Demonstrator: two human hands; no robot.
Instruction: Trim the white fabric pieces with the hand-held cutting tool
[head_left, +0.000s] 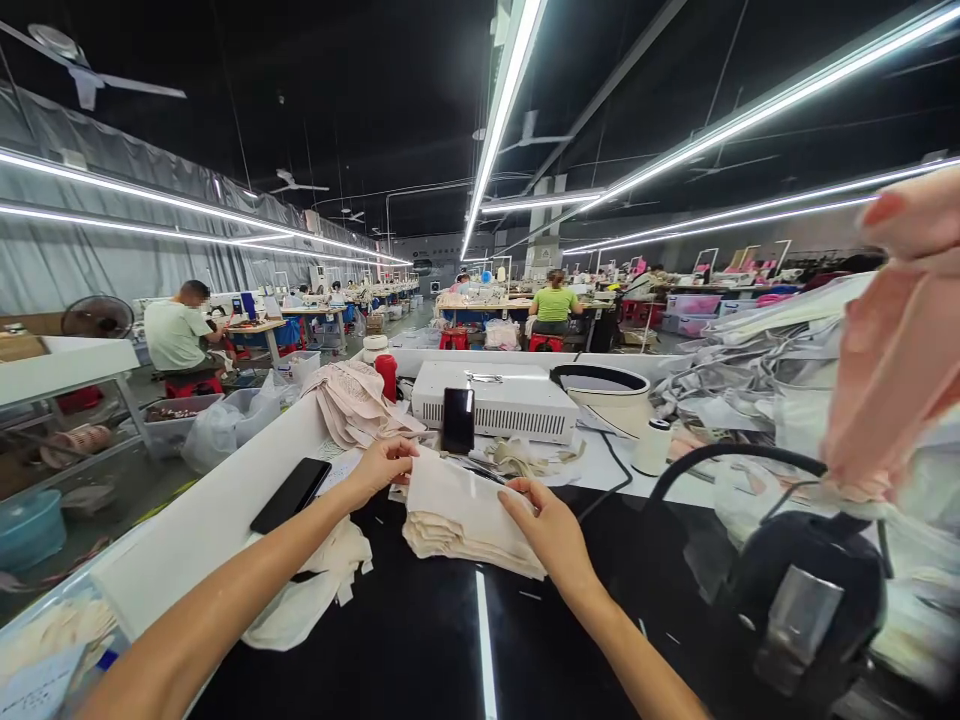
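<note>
A stack of cream fabric pieces (465, 515) lies on the black tabletop in front of me. My left hand (382, 467) pinches the top piece at its far left corner, thumb and fingers together. On the stack's right edge, my right hand (546, 525) grips the fabric between thumb and fingers. Left of the stack, loose cream cloth pieces (311, 590) lie in a small heap beneath my left forearm. Just beyond the stack are a dark thin tool, partly hidden, and beige fabric scraps (529, 457).
A black phone (291, 496) lies at left; another phone (458, 420) stands before a white vented box (495, 398). Pinkish cloth pieces (349, 400) are piled behind. A black machine (802, 600) with a curved tube occupies the right. Co-workers (555, 303) sit at far tables.
</note>
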